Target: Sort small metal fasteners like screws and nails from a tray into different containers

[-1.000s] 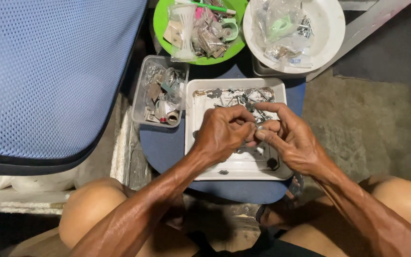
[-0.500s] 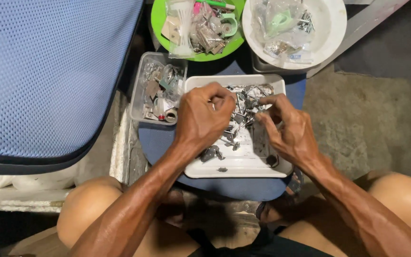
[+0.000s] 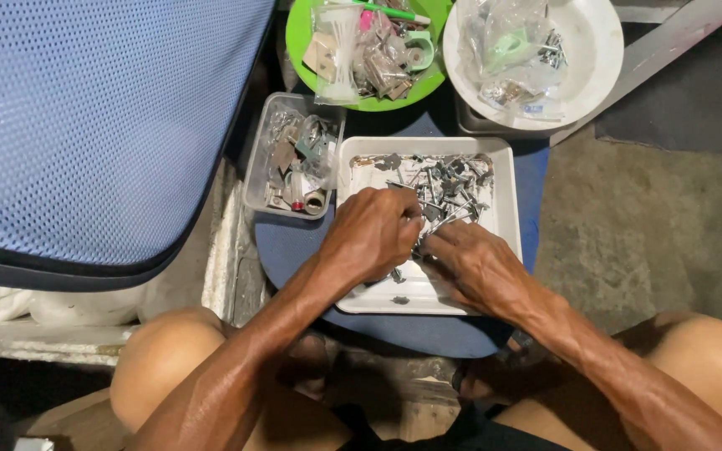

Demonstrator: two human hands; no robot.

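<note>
Grey metal screws and small hardware bits (image 3: pixel 436 188) lie heaped at the far end of a white rectangular plastic tray (image 3: pixel 507 200) on a blue round stool seat (image 3: pixel 290 250). Both hands are down in the tray's near half: the left hand (image 3: pixel 369 234) curled with fingertips pinched among the pieces, the right hand (image 3: pixel 474 267) lying low beside it, fingers bent into the pile; what either grips I cannot tell. Sorting here goes best by picking one piece at a time and lifting it clear of the tangle. Left of the tray stands a clear plastic box of oddments (image 3: pixel 294 163); farther off, a green round plate (image 3: pixel 361 50) and a white round plate (image 3: pixel 587 58).
</note>
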